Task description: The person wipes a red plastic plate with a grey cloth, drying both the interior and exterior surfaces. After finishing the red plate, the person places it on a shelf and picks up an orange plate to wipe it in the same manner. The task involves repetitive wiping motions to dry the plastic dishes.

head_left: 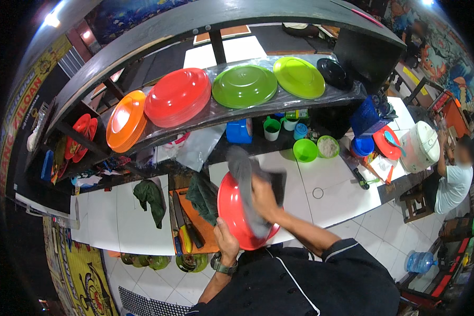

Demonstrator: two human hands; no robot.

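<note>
My left hand (226, 241) grips the lower left rim of a red plastic plate (231, 209), which is tilted in front of my chest. In my right hand (265, 197) is a grey cloth (243, 177), blurred, lying against the plate's face. A dark green cloth (201, 199) rests just left of the plate, partly over an orange cutting board (207, 233) with several knives (179, 213) on it. Another dark green cloth (152, 201) lies farther left on the white tiled counter (142, 237).
Above the counter, a shelf holds stacked orange plates (126, 120), red plates (177, 96) and green plates (245, 85). Green bowls (305, 150), a knife (360, 178) and a white lidded bucket (420, 146) stand or lie to the right. A seated person (454, 185) is beyond the counter's right end.
</note>
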